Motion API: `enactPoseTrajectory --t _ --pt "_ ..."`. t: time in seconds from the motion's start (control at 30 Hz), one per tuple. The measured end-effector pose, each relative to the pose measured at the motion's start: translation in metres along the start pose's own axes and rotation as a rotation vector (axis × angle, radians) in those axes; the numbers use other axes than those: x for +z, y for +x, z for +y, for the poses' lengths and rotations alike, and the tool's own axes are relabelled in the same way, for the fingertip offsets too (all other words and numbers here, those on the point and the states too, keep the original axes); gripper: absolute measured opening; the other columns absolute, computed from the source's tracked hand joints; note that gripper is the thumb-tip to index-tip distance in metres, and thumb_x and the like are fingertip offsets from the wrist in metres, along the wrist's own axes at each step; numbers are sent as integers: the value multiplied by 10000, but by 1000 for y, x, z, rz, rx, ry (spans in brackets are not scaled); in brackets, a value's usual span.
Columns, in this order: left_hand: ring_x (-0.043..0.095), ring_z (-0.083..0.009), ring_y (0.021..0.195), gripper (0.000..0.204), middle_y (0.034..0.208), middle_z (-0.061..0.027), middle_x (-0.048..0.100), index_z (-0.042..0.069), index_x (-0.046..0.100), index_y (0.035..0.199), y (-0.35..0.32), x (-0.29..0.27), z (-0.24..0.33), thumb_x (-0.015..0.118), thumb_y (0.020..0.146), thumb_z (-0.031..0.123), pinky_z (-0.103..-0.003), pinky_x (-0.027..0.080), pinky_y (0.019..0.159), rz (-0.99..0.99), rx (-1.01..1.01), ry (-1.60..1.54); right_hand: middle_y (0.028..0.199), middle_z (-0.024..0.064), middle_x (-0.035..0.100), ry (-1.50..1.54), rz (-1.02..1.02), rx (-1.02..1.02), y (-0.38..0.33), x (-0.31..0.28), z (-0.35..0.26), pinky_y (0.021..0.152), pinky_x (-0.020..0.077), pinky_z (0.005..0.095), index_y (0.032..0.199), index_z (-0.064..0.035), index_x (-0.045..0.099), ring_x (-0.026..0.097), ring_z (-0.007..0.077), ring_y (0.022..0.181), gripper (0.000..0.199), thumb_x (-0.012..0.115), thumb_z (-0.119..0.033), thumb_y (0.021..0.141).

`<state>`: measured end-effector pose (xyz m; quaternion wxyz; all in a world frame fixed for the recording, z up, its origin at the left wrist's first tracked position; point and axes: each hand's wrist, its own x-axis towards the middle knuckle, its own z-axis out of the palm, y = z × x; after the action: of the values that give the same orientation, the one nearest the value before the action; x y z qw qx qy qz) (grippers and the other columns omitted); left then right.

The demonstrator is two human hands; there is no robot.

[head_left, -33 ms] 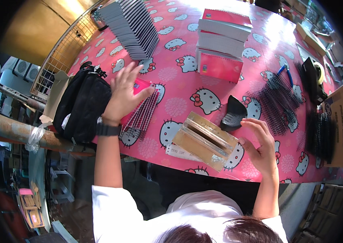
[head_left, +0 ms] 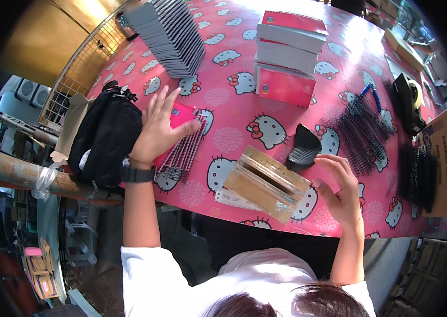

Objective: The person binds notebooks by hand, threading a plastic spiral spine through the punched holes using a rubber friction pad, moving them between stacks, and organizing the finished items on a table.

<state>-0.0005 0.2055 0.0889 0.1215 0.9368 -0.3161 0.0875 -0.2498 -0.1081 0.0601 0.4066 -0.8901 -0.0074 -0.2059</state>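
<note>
My left hand (head_left: 156, 129), fingers spread, lies over the near-left stack of pink spiral-bound notebooks (head_left: 187, 146). It hides part of the top cover; whether the palm presses on it I cannot tell. My right hand (head_left: 341, 191) is open and empty, its thumb and fingers apart, beside a brown grooved block (head_left: 250, 182) covered with clear tape. Behind the block, close to my right fingertips, is a black curved holder (head_left: 304, 148) with a ribbed face. A white paper strip (head_left: 234, 199) sticks out from under the block's near-left side.
Two taller notebook stacks stand farther back: one with coils showing (head_left: 173, 39), one with pink covers (head_left: 288, 87). Loose black spiral coils (head_left: 363, 134) lie right, near blue-handled pliers (head_left: 374, 98), a tape dispenser (head_left: 408, 105) and a carton (head_left: 443, 164). A black bag (head_left: 104, 137) sits left.
My left hand has shifted slightly left and toward me over the notebooks. My right hand stays in the same place beside the block.
</note>
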Motion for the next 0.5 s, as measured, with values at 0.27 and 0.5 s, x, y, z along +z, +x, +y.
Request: enactPoseTrajectory --t 0.27,0.5 --pt "258 -495 1382 1086 1560 -228 201 155 211 1527 -6 -2 9 699 700 664 -498 257 1130 -193 -371 41 1158 141 613 10 -47 28 1 5 9 933 448 392 1111 -11 623 554 320 1102 337 705 -91 794" --pt "465 -363 1258 737 1384 -167 489 119 487 1384 15 -3 100 772 748 360 -459 364 1053 228 274 2 1136 146 613 75 -2 59 39 3 38 881 469 389 1112 -12 622 584 322 1028 310 684 -114 826"
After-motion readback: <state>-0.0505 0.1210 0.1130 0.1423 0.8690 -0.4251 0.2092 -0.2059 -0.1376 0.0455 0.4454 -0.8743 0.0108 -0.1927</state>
